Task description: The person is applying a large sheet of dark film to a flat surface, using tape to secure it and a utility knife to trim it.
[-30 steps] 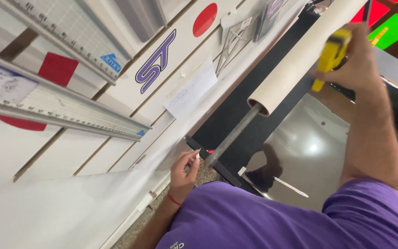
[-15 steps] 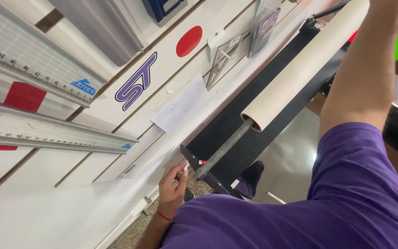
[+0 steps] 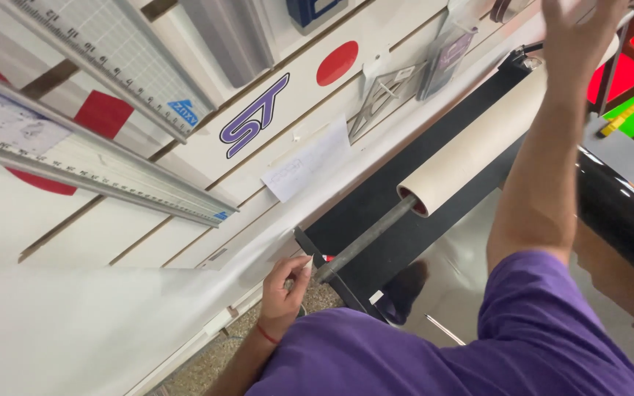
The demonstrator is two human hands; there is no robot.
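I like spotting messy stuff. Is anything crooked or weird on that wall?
Yes. The small white paper sheet on the wall hangs tilted, one corner lower than the other, though the head camera itself is slanted. The cream roll sits only partway along its grey bar, leaving the end by the left hand bare.

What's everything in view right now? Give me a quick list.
Roll: one, cream, on the rod, slanting up to the right.
Rod: one, grey, sticking out of the roll's lower end.
Frame: one, black, behind and under the roll.
Film: one sheet, white, stretched out lower left.
Rulers: two, silver, on the wall, upper left.
Note: one, white, on the wall panel.
Dot: one, red, on the wall, top centre.
Black roll: one, glossy, right edge.
Left hand: at the film's edge by the rod's end; grip unclear.
Right hand: raised at the roll's top end, partly out of view.
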